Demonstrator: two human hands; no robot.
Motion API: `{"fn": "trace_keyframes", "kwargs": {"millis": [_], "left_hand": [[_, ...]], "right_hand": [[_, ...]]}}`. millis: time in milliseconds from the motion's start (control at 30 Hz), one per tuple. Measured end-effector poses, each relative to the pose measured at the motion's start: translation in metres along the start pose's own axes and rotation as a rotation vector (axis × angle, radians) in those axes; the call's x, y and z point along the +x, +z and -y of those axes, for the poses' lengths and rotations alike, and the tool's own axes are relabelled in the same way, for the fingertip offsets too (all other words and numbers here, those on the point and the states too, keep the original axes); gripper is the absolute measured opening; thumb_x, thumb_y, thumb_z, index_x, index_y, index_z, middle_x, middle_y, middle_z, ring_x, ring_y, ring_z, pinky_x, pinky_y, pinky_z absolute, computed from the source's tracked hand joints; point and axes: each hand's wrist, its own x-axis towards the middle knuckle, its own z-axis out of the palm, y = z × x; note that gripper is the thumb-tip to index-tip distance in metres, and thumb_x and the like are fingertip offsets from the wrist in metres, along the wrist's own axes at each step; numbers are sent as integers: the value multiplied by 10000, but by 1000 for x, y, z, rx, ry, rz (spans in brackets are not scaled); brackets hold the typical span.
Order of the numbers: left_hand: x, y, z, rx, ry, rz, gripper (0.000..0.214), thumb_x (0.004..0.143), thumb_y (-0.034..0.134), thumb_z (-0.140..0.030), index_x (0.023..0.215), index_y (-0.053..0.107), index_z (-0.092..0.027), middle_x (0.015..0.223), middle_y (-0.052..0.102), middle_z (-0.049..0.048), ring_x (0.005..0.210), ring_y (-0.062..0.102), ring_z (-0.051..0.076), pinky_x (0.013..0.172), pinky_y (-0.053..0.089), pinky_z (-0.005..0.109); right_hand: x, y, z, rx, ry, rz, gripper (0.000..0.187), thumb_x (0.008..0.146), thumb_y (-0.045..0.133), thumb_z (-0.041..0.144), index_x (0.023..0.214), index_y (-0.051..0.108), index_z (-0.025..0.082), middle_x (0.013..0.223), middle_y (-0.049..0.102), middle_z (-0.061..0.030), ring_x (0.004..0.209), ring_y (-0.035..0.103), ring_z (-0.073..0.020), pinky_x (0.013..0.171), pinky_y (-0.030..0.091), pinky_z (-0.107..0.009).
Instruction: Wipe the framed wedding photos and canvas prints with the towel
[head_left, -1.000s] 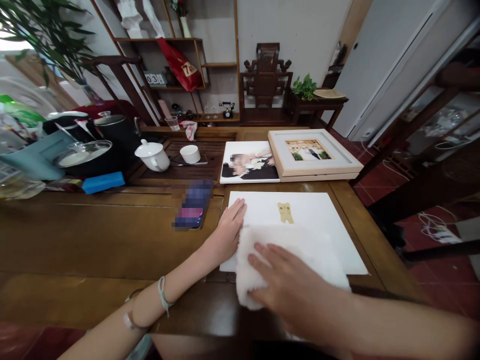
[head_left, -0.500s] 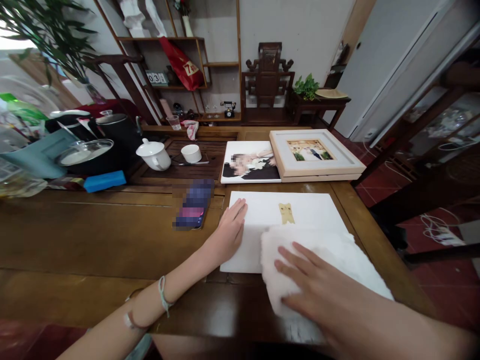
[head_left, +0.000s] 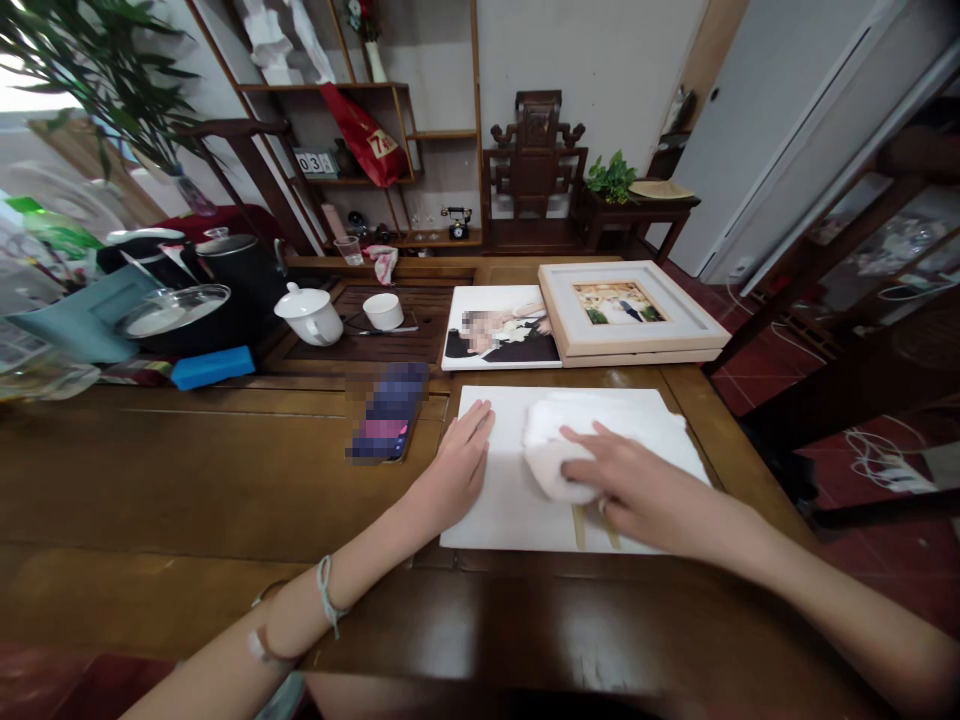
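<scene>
On the wooden table lies a flat white panel point(head_left: 502, 515). My left hand point(head_left: 461, 460) rests flat along the panel's left edge, fingers stretched out and together. My right hand point(head_left: 637, 475) presses a bunched white cloth point(head_left: 551, 445) onto the middle of the panel, its fingers bent over the cloth. The cloth covers much of the panel's upper right part. Below it, two thin tan strips point(head_left: 579, 527) show on the panel; their upper ends are hidden.
Beyond the panel are a photo print point(head_left: 499, 345) and a pale framed picture point(head_left: 634, 345). A phone point(head_left: 386, 412) lies to the left. Farther left are a white lidded cup point(head_left: 310, 318), a small white bowl point(head_left: 383, 311), a blue block point(head_left: 214, 368) and a dark pot point(head_left: 234, 265).
My right hand has moved the cloth away from me, up the panel, and bunched it. The upper tan patch is now covered, and strips show lower down. My left hand has stayed put.
</scene>
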Motion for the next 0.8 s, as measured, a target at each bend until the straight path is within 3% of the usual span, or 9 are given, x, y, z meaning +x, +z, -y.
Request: {"fn": "trace_keyframes", "kwargs": {"millis": [67, 133, 200, 300, 400, 533, 633, 800], "left_hand": [[0, 1, 1, -2, 9, -15, 491, 962, 301, -149, 1453, 306, -175, 1538, 299, 152, 1448, 224, 258, 1167, 264, 499], [0, 3, 3, -5, 9, -17, 498, 960, 304, -147, 1456, 300, -187, 1541, 296, 144, 1449, 223, 253, 1169, 264, 494], [-1, 4, 3, -9, 10, -15, 500, 960, 303, -146, 1458, 297, -191, 1543, 292, 141, 1450, 222, 252, 1170, 262, 493], [-1, 3, 3, -10, 10, -15, 497, 962, 298, -148, 1457, 296, -189, 1547, 282, 142, 1450, 220, 256, 1166, 265, 502], [0, 0, 0, 2, -11, 11, 487, 960, 288, -150, 1446, 313, -156, 1541, 290, 160, 1450, 219, 261, 1163, 268, 510], [1, -3, -3, 10, -43, 43, 481, 950, 284, -142, 1425, 340, -91, 1520, 317, 191, 1447, 226, 270, 1171, 256, 503], [0, -2, -3, 3, -25, 27, 484, 945, 295, -137, 1426, 342, -113, 1515, 328, 183, 1443, 238, 275, 1165, 266, 510], [0, 0, 0, -10, 2, -11, 496, 937, 301, -125, 1433, 330, -126, 1500, 337, 187, 1433, 257, 288, 1152, 277, 533]], "right_hand": [[-17, 6, 22, -6, 1, 32, 537, 643, 440, -33, 1098, 612, 194, 1370, 518, -159, 1366, 350, -310, 1098, 285, -533], [-34, 6, 40, 32, -53, 79, 556, 638, 446, -26, 1105, 614, 224, 1408, 493, -123, 1378, 333, -292, 1101, 300, -500], [-45, -2, 46, 93, -98, 131, 523, 619, 454, -11, 1023, 638, 266, 1368, 541, -62, 1329, 411, -268, 1065, 364, -434], [-43, -18, 32, 197, -96, 186, 474, 589, 453, 15, 932, 647, 277, 1164, 658, -17, 1096, 593, -232, 896, 477, -329], [-21, -27, -1, 280, -47, 84, 392, 638, 445, 69, 941, 630, 234, 937, 679, -19, 908, 622, -215, 781, 486, -294], [25, -27, -36, 314, 53, -154, 217, 744, 451, 182, 909, 591, 203, 928, 645, -34, 905, 591, -239, 770, 455, -318], [62, -29, -42, 303, 48, -177, 166, 740, 470, 207, 878, 561, 190, 915, 631, -42, 877, 573, -242, 760, 430, -328], [121, -38, -28, 235, -39, -90, 220, 718, 447, 156, 908, 555, 177, 954, 640, -56, 877, 552, -236, 761, 402, -328]]}}
